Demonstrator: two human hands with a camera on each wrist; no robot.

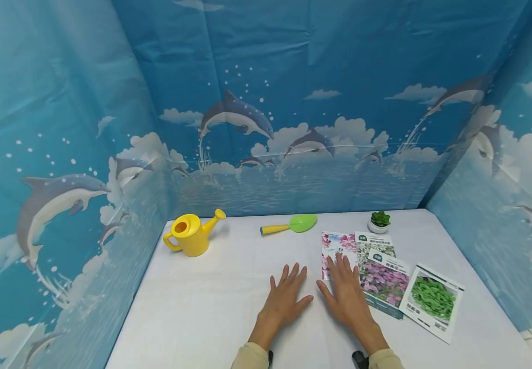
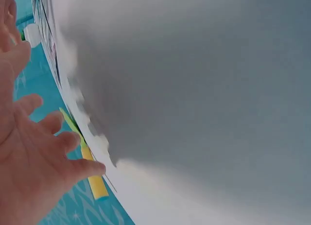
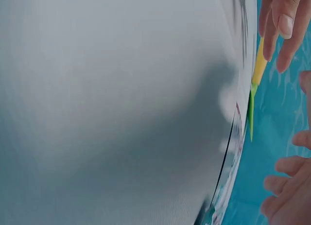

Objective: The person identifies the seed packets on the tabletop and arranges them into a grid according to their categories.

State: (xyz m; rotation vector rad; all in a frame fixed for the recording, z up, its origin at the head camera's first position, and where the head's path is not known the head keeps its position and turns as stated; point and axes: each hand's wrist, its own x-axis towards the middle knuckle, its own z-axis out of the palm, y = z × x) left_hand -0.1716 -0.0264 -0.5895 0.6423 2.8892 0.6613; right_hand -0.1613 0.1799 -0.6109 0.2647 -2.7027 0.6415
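"How does the left hand [image 1: 282, 301] look on your feed?"

"Relaxed, palm down, with its fingers straight and fanned out over the white bench [image 1: 178, 312]. From my seat I can't tell whether it touches the cloth."

"And the right hand [image 1: 349, 300]?"

"Also spread, fingers long and uncurled. In my head view its fingertips cross the pink-blossom packet [image 1: 333, 242]; contact I can't confirm."

"Where are the other packets?"

"On the right side of the bench. The white-flower packet [image 1: 376, 241] is just beside the pink one, the purple-flower packet [image 1: 386, 281] overlaps it from the near side, and the green-leaf packet [image 1: 433, 298] sits tilted at the purple one's right edge."

"What's farther back?"

"I have a trowel [image 1: 295, 224] lying ahead of both hands, green blade to the right, yellow handle to the left. The yellow watering can [image 1: 194, 240] stands far left, spout pointing right, and a small potted plant [image 1: 379, 223] stands behind the packets. A dolphin-print curtain [image 1: 266, 46] rises beyond."
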